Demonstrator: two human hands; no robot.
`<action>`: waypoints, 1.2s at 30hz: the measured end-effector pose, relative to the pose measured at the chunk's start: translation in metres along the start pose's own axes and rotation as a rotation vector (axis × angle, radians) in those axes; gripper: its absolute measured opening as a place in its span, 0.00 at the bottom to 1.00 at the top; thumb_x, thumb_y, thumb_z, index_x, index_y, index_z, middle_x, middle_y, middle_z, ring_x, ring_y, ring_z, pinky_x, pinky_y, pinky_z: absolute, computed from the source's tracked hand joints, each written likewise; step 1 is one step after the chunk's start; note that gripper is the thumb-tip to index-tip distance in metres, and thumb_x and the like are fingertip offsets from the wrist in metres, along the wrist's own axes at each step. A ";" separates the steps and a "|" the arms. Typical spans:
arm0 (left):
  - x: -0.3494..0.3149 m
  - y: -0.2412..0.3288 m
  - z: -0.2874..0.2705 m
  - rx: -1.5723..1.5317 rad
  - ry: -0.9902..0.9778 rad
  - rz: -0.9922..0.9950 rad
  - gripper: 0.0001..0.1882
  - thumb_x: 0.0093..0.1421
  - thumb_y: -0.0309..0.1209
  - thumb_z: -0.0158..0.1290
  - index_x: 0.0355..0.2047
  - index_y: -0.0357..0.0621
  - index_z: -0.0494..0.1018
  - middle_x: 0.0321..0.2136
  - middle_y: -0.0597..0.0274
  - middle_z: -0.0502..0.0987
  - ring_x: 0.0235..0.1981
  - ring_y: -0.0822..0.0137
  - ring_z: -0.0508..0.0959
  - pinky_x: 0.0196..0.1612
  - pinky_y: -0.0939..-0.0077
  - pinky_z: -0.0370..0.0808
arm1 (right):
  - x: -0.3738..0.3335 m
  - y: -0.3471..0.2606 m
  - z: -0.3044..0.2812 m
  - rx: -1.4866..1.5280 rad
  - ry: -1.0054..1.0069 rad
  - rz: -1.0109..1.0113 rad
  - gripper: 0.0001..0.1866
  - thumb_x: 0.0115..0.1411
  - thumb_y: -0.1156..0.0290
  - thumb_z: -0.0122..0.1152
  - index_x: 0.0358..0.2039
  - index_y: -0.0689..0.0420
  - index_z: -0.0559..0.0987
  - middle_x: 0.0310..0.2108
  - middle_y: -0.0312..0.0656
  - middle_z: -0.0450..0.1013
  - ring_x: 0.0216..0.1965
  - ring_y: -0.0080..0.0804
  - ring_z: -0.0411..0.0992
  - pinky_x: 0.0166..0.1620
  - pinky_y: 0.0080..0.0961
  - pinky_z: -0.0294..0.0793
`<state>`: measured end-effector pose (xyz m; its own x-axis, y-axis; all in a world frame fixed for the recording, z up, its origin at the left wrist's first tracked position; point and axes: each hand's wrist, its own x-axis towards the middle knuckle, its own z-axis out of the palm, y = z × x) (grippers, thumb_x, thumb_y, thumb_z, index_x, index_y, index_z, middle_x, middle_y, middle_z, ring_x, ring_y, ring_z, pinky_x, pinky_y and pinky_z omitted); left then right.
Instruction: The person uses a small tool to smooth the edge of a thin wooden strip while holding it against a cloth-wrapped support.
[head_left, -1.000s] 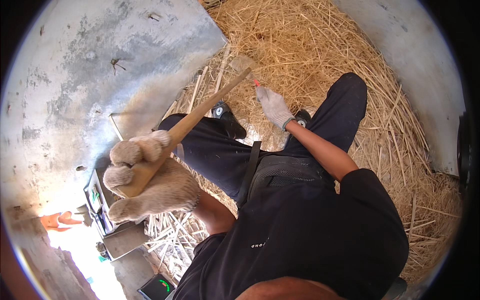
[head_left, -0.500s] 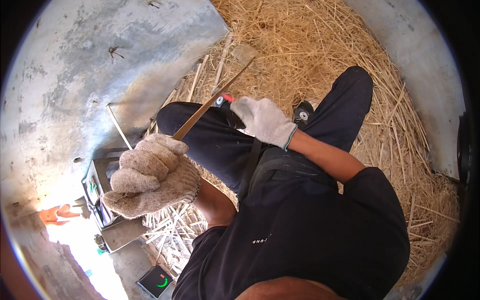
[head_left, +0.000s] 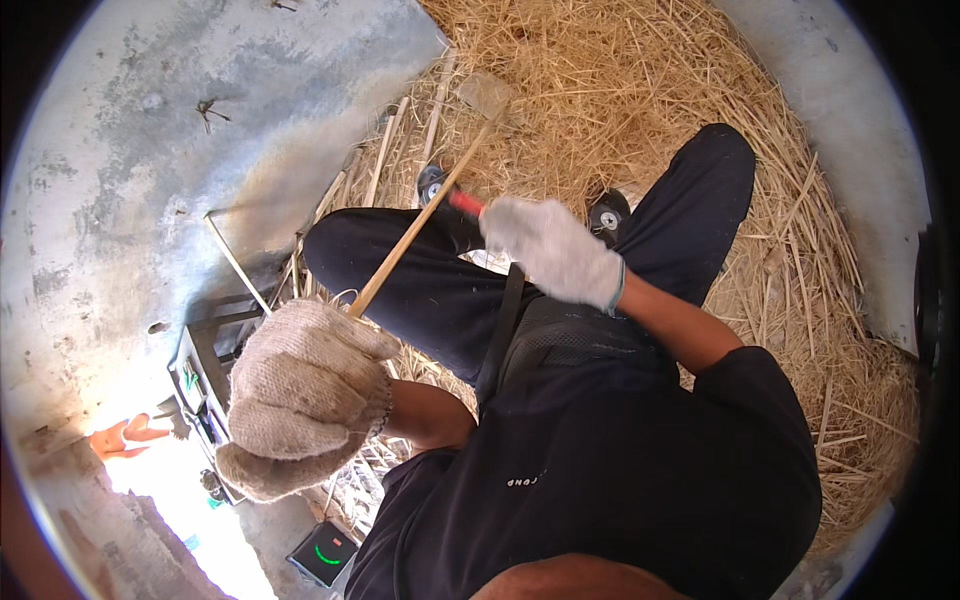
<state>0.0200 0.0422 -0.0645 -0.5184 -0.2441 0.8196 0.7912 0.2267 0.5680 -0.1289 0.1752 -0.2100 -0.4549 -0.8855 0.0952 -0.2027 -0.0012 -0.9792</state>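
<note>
My left hand (head_left: 305,395), in a beige knitted glove, is closed around the near end of a long, thin bamboo strip (head_left: 415,235). The strip slants up and away to the right, over my bent knee, its tip above the straw. A fine curled shaving (head_left: 345,295) shows beside the glove. My right hand (head_left: 553,250), in a paler glove with a green cuff, is closed on a tool with a red handle (head_left: 466,203). The rest of that tool is hidden by the glove, so its kind cannot be made out. It sits just right of the strip.
Loose straw and shavings (head_left: 620,70) cover the floor around my crossed legs. A stained wall (head_left: 130,190) rises at the left, with a thin stick (head_left: 238,262) near it. A grey box-like rack (head_left: 205,375) and a black device (head_left: 322,553) with a green light lie lower left.
My right hand has drawn back to the right, and more of the red handle shows. The left hand has lowered and turned over slightly, so the strip shows a narrower, paler side.
</note>
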 end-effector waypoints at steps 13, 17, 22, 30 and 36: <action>-0.009 0.004 -0.028 0.070 -0.042 0.026 0.32 0.74 0.51 0.30 0.17 0.50 0.69 0.08 0.69 0.65 0.06 0.74 0.65 0.07 0.80 0.70 | 0.021 0.024 0.038 -0.355 0.165 -0.084 0.14 0.67 0.59 0.59 0.36 0.59 0.77 0.18 0.53 0.73 0.21 0.56 0.75 0.25 0.43 0.73; 0.011 0.007 -0.024 -0.155 -0.292 -0.167 0.30 0.70 0.48 0.35 0.21 0.40 0.75 0.15 0.58 0.72 0.14 0.60 0.75 0.22 0.57 0.80 | 0.061 0.157 0.012 -0.826 0.068 0.157 0.22 0.72 0.54 0.46 0.44 0.60 0.79 0.26 0.58 0.77 0.27 0.56 0.78 0.27 0.47 0.76; 0.000 0.003 -0.001 -0.056 -0.088 -0.058 0.30 0.71 0.49 0.35 0.21 0.41 0.73 0.13 0.60 0.70 0.13 0.61 0.73 0.20 0.60 0.78 | 0.043 0.160 -0.042 -0.624 0.008 0.442 0.34 0.73 0.46 0.32 0.50 0.66 0.75 0.31 0.66 0.76 0.36 0.62 0.78 0.41 0.52 0.76; -0.008 0.006 -0.013 -0.058 -0.011 -0.114 0.30 0.69 0.50 0.40 0.22 0.38 0.74 0.15 0.57 0.72 0.15 0.57 0.75 0.23 0.56 0.79 | -0.010 -0.002 -0.001 -0.110 0.033 -0.114 0.13 0.69 0.64 0.55 0.41 0.63 0.75 0.27 0.53 0.75 0.33 0.48 0.79 0.38 0.37 0.75; -0.002 -0.006 -0.043 -0.162 -0.468 -0.060 0.27 0.66 0.47 0.43 0.23 0.35 0.76 0.15 0.52 0.74 0.16 0.56 0.77 0.24 0.56 0.81 | -0.021 -0.011 0.021 -0.236 -0.027 -0.087 0.11 0.67 0.63 0.59 0.37 0.59 0.75 0.18 0.53 0.72 0.24 0.55 0.76 0.27 0.44 0.72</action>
<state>0.0301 0.0011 -0.0732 -0.6253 0.2055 0.7528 0.7764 0.0669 0.6266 -0.0986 0.1842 -0.2048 -0.4046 -0.8987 0.1694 -0.4382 0.0280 -0.8984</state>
